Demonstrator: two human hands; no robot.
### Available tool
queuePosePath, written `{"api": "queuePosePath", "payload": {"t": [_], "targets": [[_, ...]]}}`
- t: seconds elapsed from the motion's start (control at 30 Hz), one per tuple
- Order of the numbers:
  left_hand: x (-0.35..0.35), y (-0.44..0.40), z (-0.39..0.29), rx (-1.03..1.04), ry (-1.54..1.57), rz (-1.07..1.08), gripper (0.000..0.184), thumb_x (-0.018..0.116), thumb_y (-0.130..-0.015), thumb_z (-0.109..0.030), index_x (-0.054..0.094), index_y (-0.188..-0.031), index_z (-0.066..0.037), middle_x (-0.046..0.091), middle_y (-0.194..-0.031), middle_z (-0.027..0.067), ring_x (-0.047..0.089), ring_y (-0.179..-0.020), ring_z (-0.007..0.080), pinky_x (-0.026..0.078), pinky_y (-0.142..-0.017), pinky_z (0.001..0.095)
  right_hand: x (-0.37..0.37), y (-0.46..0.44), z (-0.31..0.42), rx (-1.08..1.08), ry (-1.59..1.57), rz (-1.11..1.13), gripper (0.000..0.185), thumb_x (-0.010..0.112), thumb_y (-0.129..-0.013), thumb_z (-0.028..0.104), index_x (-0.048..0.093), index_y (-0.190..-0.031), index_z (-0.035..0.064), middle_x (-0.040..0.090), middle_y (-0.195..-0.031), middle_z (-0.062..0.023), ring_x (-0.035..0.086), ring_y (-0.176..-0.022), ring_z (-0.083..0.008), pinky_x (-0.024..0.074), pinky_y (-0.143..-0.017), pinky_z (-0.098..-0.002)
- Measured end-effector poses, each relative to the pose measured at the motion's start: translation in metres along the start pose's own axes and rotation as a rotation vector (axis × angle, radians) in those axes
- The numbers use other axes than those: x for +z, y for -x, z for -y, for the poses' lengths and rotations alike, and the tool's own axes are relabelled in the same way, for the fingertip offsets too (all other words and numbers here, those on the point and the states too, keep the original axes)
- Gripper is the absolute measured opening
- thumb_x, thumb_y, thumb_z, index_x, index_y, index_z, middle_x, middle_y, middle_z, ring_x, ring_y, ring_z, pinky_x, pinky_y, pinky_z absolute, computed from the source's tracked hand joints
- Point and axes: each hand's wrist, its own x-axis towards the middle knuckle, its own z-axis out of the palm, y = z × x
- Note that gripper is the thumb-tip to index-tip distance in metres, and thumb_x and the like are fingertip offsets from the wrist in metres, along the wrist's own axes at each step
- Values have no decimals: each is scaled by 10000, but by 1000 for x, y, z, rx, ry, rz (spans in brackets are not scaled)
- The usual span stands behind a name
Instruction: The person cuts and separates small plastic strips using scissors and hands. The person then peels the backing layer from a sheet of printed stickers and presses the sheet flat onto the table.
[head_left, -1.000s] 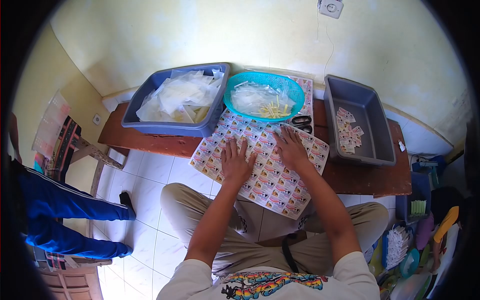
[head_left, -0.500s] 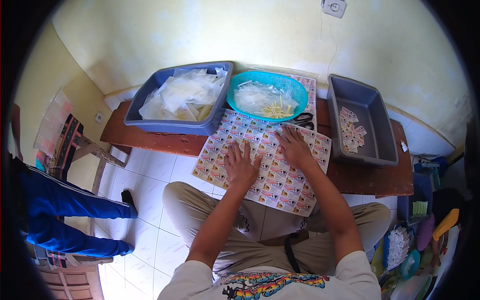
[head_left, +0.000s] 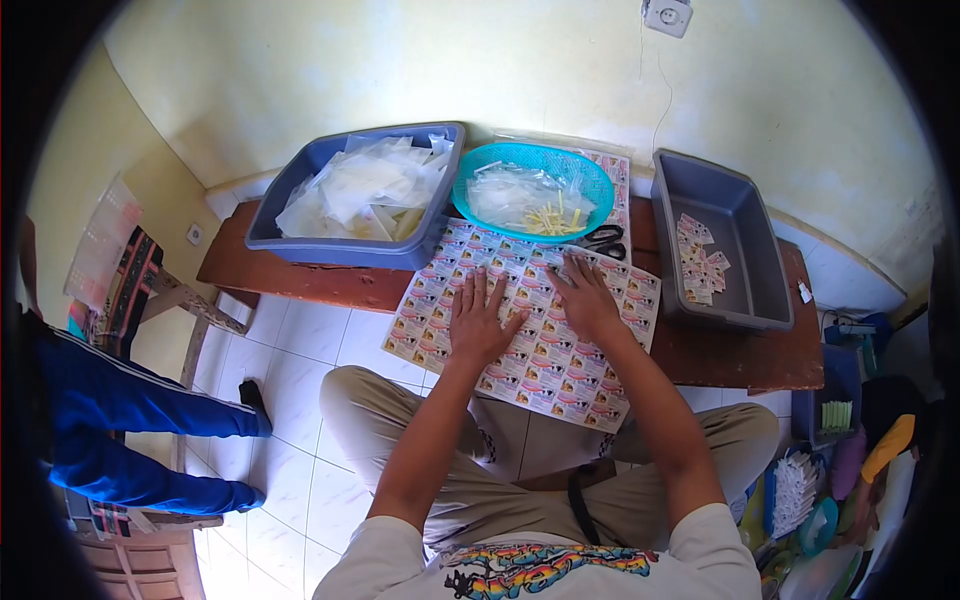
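A large sheet of printed labels (head_left: 540,345) lies over the front of the wooden bench and juts out above my knees. My left hand (head_left: 480,325) rests flat on its left half with the fingers spread. Palm down, my right hand (head_left: 588,305) lies on the upper right part of the same sheet, fingers apart. Neither hand grips anything. Just beyond my right hand are black-handled scissors (head_left: 605,241), partly hidden under the rim of the turquoise basket (head_left: 463,200).
On the bench (head_left: 300,284), a left tub (head_left: 260,240) holds clear plastic bags; the basket holds small bags and yellowish strips. A grey tub (head_left: 745,255) at right contains cut labels (head_left: 700,260). A person in blue trousers (head_left: 150,390) stands left; another person's arm (head_left: 890,450) shows right.
My left hand has shifted slightly up the sheet, its fingers still spread. My right hand stays almost in place. The whole view has moved very slightly.
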Motion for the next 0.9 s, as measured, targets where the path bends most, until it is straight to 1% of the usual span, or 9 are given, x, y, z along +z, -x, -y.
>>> {"api": "queuePosePath", "payload": {"t": [0.07, 0.17, 0.4, 0.5, 0.57, 0.7, 0.8, 0.87, 0.9], "targets": [[-2, 5, -4, -43, 3, 32, 874, 487, -1020, -714, 333, -1692, -176, 213, -1762, 215, 179, -1630, 406, 97, -1325, 527, 0, 2, 1, -8, -11, 12, 629, 579, -1040, 181, 423, -1648, 221, 282, -1738, -192, 229, -1620, -403, 221, -1308, -563], [0, 15, -12, -91, -36, 27, 879, 479, -1023, -715, 323, -1694, -170, 217, -1758, 223, 180, -1629, 407, 99, -1322, 532, 4, 4, -2, -46, -27, -11, 623, 588, -1049, 183, 425, -1645, 262, 293, -1737, -175, 245, -1613, -412, 244, -1297, -576], [-7, 21, -23, -145, -50, 77, 902, 446, -1026, -730, 289, -1702, -154, 206, -1758, 230, 151, -1636, 402, 106, -1316, 537, -5, 0, -4, -73, -41, 34, 590, 557, -1072, 199, 428, -1644, 269, 280, -1743, -176, 251, -1613, -403, 233, -1303, -569], [-5, 21, -27, -178, -39, 76, 902, 487, -1019, -718, 295, -1699, -157, 187, -1757, 246, 142, -1634, 420, 101, -1312, 567, -3, 0, -4, -88, -26, 15, 623, 591, -1041, 193, 433, -1641, 256, 298, -1738, -167, 251, -1618, -371, 237, -1304, -563], [-9, 20, -30, -198, -53, 86, 901, 492, -1009, -730, 344, -1677, -144, 239, -1738, 246, 188, -1616, 426, 139, -1290, 597, -3, -2, -5, -89, -13, 19, 656, 593, -1015, 143, 433, -1641, 258, 298, -1740, -162, 259, -1616, -369, 240, -1306, -554], [-38, 17, -45, -251, -83, 226, 888, 424, -1026, -736, 332, -1684, -146, 222, -1750, 232, 164, -1625, 407, 158, -1288, 572, -7, -3, -1, -34, -31, 43, 693, 582, -981, 89, 438, -1639, 253, 304, -1739, -160, 269, -1613, -371, 250, -1306, -543], [-43, 10, -44, -274, 4, 268, 867, 493, -1013, -710, 395, -1655, -136, 236, -1742, 240, 195, -1611, 420, 196, -1275, 571, -6, 0, -2, -21, -59, 32, 722, 570, -953, 48, 443, -1636, 243, 320, -1733, -160, 279, -1610, -368, 262, -1305, -536], [-29, 5, -31, -235, 57, 108, 846, 561, -997, -675, 438, -1634, -132, 274, -1725, 253, 238, -1597, 428, 207, -1273, 575, -4, -1, -4, -30, -52, 25, 720, 568, -954, 42, 445, -1636, 238, 320, -1733, -156, 278, -1611, -362, 267, -1304, -535], [-16, 5, -23, -239, 58, 111, 846, 561, -997, -675, 438, -1634, -132, 274, -1725, 253, 238, -1597, 428, 207, -1273, 575, -3, -1, -5, -32, -53, 29, 720, 568, -954, 42, 445, -1636, 238, 320, -1733, -156, 278, -1611, -362, 267, -1304, -535]]}}
